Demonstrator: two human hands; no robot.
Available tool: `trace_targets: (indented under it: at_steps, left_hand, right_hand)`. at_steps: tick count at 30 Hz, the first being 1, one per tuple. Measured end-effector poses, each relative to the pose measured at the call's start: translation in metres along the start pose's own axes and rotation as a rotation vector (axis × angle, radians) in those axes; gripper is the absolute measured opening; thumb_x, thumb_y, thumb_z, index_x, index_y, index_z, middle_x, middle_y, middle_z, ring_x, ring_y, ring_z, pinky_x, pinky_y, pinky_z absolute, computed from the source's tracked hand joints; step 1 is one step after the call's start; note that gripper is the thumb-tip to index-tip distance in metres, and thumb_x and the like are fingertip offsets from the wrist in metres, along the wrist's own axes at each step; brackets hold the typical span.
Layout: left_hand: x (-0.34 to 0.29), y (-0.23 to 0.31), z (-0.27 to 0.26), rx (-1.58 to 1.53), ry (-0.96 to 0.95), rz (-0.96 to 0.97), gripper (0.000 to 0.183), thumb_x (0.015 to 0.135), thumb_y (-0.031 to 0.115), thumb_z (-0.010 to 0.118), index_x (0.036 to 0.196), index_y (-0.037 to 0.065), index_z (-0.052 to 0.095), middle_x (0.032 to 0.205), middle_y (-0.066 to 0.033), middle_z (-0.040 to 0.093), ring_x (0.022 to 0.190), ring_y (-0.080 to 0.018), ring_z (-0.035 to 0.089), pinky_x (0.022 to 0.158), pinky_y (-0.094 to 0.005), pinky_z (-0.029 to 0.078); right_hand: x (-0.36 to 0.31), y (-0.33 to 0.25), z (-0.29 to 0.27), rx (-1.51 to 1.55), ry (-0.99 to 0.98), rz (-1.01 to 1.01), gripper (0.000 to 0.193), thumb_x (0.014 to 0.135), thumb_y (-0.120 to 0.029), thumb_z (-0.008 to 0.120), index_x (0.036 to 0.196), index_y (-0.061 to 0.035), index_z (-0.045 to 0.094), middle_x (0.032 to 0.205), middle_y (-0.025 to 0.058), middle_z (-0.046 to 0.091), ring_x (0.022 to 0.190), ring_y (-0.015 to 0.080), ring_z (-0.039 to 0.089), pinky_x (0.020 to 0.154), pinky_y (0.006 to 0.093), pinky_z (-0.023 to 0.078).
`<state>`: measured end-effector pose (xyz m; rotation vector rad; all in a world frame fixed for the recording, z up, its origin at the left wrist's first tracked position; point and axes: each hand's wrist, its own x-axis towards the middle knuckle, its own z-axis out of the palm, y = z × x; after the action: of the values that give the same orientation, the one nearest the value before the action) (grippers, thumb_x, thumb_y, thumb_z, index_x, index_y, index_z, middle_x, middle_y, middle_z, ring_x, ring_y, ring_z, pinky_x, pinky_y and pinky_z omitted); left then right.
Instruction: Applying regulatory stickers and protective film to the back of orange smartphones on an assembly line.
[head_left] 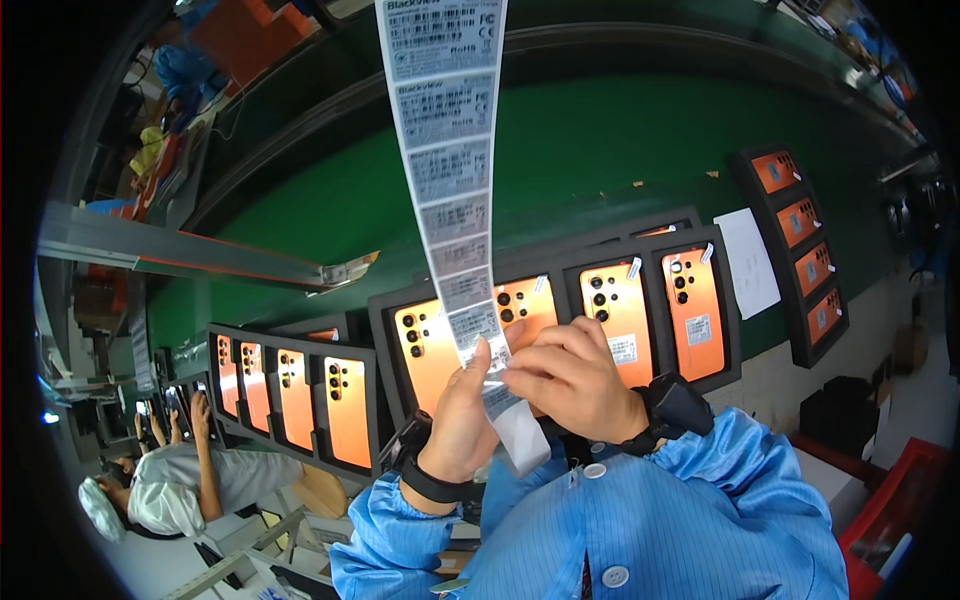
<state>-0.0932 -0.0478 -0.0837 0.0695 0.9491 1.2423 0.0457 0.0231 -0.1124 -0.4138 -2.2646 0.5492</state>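
A long strip of printed silver-grey labels [450,170] hangs across the middle of the view, its pale lower end [520,440] curling down by my jacket. My left hand [462,425] is closed on the strip, thumb lying on its face. At the strip's right edge, the fingers of my right hand [575,380] are pinched at a label; whether its corner is lifted cannot be made out. Behind my hands lies a black foam tray [655,300] of orange phones, backs up. The two phones on its right, the outer one [690,290] included, carry labels; my hands and the strip partly cover the others.
Another black tray [290,440] of orange phones sits to the left, and one more [835,330] at the right end of the green bench [590,140]. A white paper sheet [748,262] lies between trays. A metal bar [200,248] crosses at left. Another person [190,480] works farther left.
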Motion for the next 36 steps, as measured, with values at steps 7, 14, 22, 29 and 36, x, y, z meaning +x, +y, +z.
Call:
trace_targets:
  at_steps: [7, 14, 22, 29, 36]
  left_hand:
    - [0.005, -0.004, -0.008, 0.131, -0.010, 0.015, 0.047, 0.100, 0.035, 0.036, 0.135, 0.003, 0.041, 0.123, -0.0085, 0.052, 0.108, -0.0166, 0.054, 0.094, -0.0332, 0.043]
    - [0.006, -0.003, -0.009, 0.000, -0.005, 0.013, 0.046, 0.100, 0.032, 0.035, 0.135, 0.003, 0.039, 0.129, -0.0131, 0.048, 0.116, -0.0225, 0.051, 0.100, -0.0378, 0.041]
    - [0.007, 0.000, -0.009, 0.109, 0.019, 0.023, 0.047, 0.100, 0.035, 0.038, 0.134, 0.002, 0.042, 0.118, -0.0084, 0.055, 0.104, -0.0166, 0.056, 0.091, -0.0330, 0.046]
    - [0.008, -0.004, -0.010, 0.099, -0.010, 0.032, 0.046, 0.100, 0.032, 0.036, 0.134, 0.002, 0.041, 0.124, -0.0111, 0.051, 0.112, -0.0194, 0.052, 0.096, -0.0347, 0.043]
    - [0.016, -0.007, -0.009, -0.024, -0.032, 0.003, 0.044, 0.100, 0.032, 0.035, 0.135, 0.006, 0.039, 0.127, -0.0112, 0.050, 0.118, -0.0221, 0.049, 0.101, -0.0375, 0.040]
  right_hand:
    - [-0.002, 0.000, 0.004, -0.028, 0.035, 0.042, 0.017, 0.071, -0.012, 0.063, 0.087, -0.0085, 0.067, 0.093, -0.0006, 0.060, 0.092, 0.0175, 0.056, 0.079, 0.0366, 0.038]
    - [-0.002, -0.002, 0.006, -0.138, 0.079, -0.046, 0.017, 0.070, -0.013, 0.063, 0.086, -0.0086, 0.067, 0.093, -0.0009, 0.060, 0.090, 0.0164, 0.056, 0.076, 0.0363, 0.038]
    - [0.000, 0.001, 0.011, -0.014, 0.073, 0.076, 0.014, 0.070, -0.011, 0.062, 0.084, -0.0086, 0.064, 0.090, -0.0015, 0.058, 0.091, 0.0164, 0.055, 0.078, 0.0354, 0.035]
    - [-0.002, 0.001, 0.009, -0.057, 0.062, -0.001, 0.012, 0.069, -0.011, 0.062, 0.081, -0.0091, 0.062, 0.089, -0.0017, 0.057, 0.091, 0.0154, 0.055, 0.078, 0.0356, 0.035]
    - [-0.004, 0.005, 0.005, -0.093, 0.055, -0.021, 0.014, 0.071, -0.012, 0.061, 0.085, -0.0089, 0.062, 0.090, -0.0018, 0.057, 0.091, 0.0156, 0.055, 0.078, 0.0369, 0.036]
